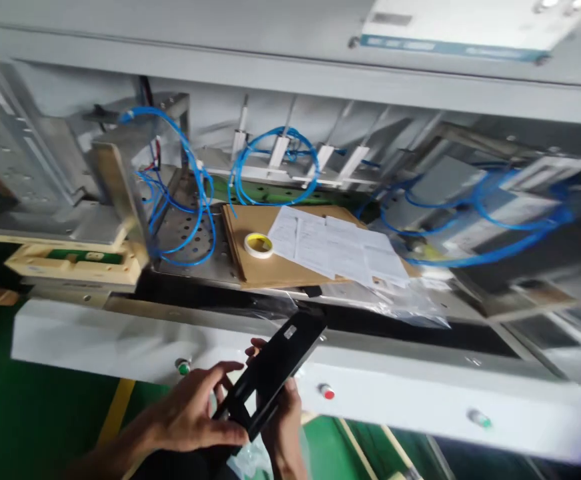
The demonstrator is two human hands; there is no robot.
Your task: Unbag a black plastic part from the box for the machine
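Note:
Held tilted over the front edge of the machine is a long, flat black part [281, 353], with a rectangular opening near its lower end and a small light patch near its far end. My left hand [190, 413] grips its near end, thumb across the corner and fingers along the left edge. From beneath, my right hand [284, 417] wraps round it; a thumb shows at the right edge and fingertips at the left. Below the hands hangs some clear plastic film [255, 460].
A cardboard sheet [250, 273] carries a tape roll [259, 245] and printed papers [337, 243]. Clear plastic bags [415, 303] lie to the right. Blue air tubes [240, 167] coil behind. A cream fixture [75, 263] sits left. Green and red buttons [327, 391] line the front panel [395, 400].

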